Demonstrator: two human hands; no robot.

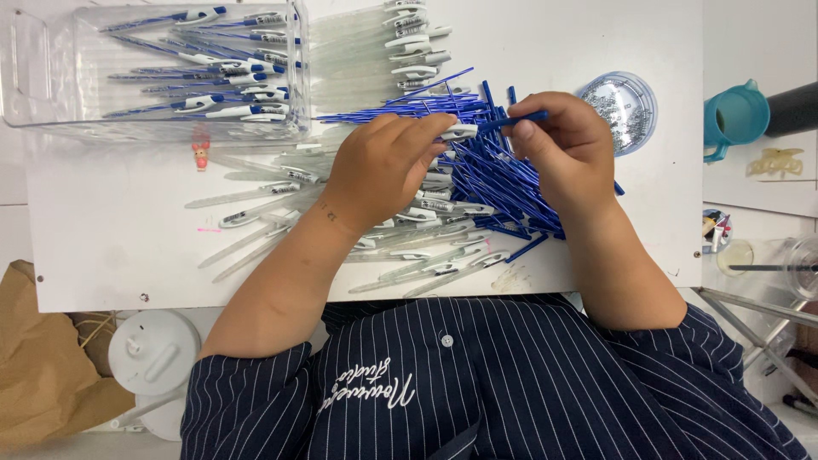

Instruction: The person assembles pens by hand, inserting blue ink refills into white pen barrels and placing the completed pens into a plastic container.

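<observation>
Crumpled brown paper bag [38, 358] at eight o'clock, beside white board [111, 247]; clear plastic box [51, 77] at ten o'clock.

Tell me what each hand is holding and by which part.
The left hand pinches a clear pen barrel at its white clip end. The right hand pinches a blue refill near its outer end, its other end meeting the barrel.

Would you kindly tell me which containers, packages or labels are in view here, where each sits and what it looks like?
Clear plastic bin: top left, rectangular, holding blue-and-white pens.
Round clear tub: upper right beside the right hand, filled with tiny silvery parts.
Brown paper bag: lower left, crumpled.
Printed bands on the pen barrels: small, dark on white.
</observation>
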